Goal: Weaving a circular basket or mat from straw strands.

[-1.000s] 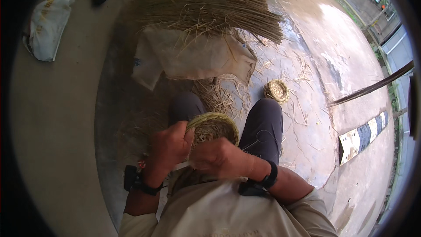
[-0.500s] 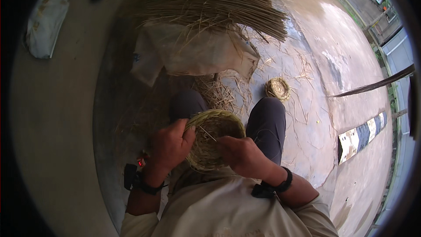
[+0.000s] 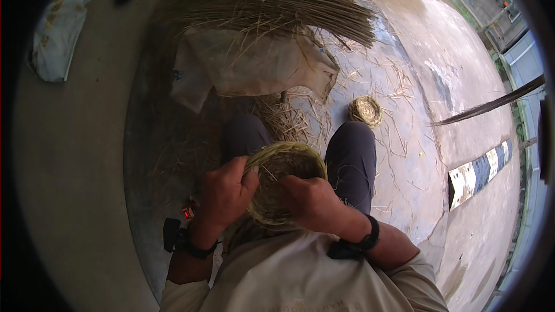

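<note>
A round woven straw basket [image 3: 272, 218] rests tilted in my lap between my knees, its opening facing up toward me. My left hand [image 3: 227, 188] grips the left rim, thumb on the inside and fingers round the outer wall. Over the basket's opening is my right hand [image 3: 309, 199], its fingers curled closed inside near the middle. Whatever the right fingers pinch is hidden behind the hand. A smaller woven basket [image 3: 365, 111] sits on the ground beyond my right knee.
A large bundle of straw stalks [image 3: 272, 0] lies ahead on a pale cloth sheet [image 3: 248, 63]. Loose straw bits [image 3: 286, 121] are scattered about. A white sack [image 3: 59, 37] lies far left. At right are a dark-bristled broom-like thing [image 3: 491, 107] and a striped barrier strip [image 3: 480, 173].
My right hand has moved slightly left and deeper over the basket. A thin straw strand seen between the hands earlier no longer shows. My left hand keeps its grip on the rim.
</note>
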{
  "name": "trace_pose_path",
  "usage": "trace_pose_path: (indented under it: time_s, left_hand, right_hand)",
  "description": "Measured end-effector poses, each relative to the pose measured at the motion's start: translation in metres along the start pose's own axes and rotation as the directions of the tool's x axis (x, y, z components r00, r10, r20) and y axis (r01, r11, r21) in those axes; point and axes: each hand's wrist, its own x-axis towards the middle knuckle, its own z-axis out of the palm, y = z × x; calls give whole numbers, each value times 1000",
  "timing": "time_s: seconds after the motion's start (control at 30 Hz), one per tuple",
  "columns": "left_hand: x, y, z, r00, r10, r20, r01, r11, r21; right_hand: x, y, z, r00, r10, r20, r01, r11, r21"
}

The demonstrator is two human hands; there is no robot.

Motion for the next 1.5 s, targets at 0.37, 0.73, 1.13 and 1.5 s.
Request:
trace_pose_path:
  time_s: [0.37, 0.73, 1.13, 1.5]
  left_hand:
    - [-4, 3, 1, 999, 29, -20, -29, 1000, -5]
    - [1, 7, 1, 999, -12, -40, 12, 1000, -7]
    - [2, -1, -3, 992, -121, -43, 122, 992, 24]
    - [1, 6, 3, 998, -37, -47, 35, 999, -36]
  right_hand:
    - [30, 1, 2, 992, -122, -19, 121, 938, 325]
    - [16, -25, -7, 993, 110, 33, -111, 993, 41]
    - [16, -17, -8, 999, 17, -30, -8, 965, 260]
    - [12, -12, -2, 995, 74, -64, -55, 965, 258]
